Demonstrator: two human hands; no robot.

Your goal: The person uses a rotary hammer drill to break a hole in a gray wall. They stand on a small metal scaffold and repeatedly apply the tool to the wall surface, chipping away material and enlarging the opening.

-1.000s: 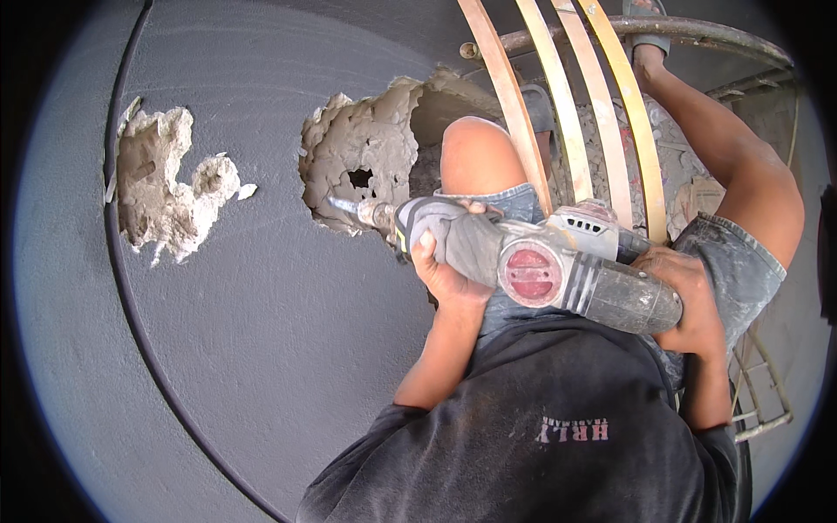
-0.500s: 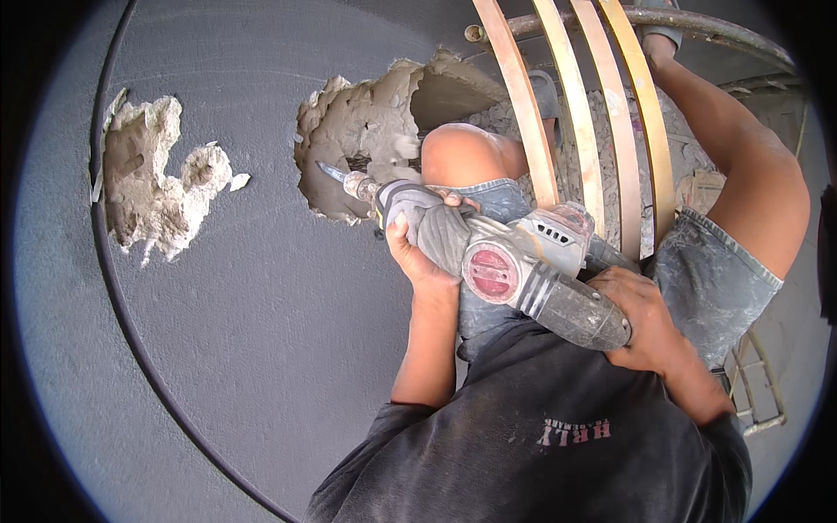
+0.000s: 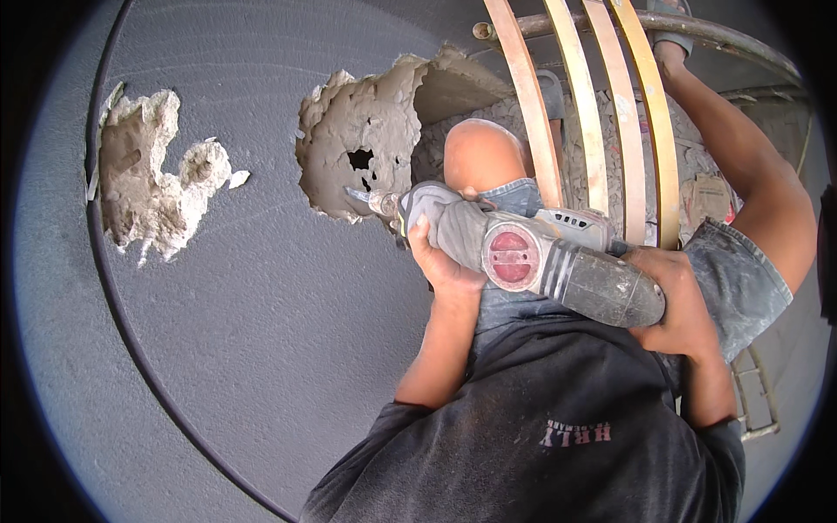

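Both my hands hold a dusty grey demolition hammer with a round red cap on its side. My left hand is wrapped round the front of the tool, over a grey cloth-like cover. The rear handle is in the grip of my right hand; some of its fingers are hidden behind the tool. At the front, the chisel bit points left into a broken-out cavity in the dark grey wall. Small dark holes show in the cavity's face, just above the bit.
Four-slat wooden pieces aside, several curved wooden slats stand beside my knees. A metal pipe crosses behind them, above rubble. Further left, a second chipped patch lies beside a dark cable running along the wall.
The hammer and both hands have shifted right, drawing the bit back and lower in the cavity. Dark holes in the cavity's face now show more plainly.
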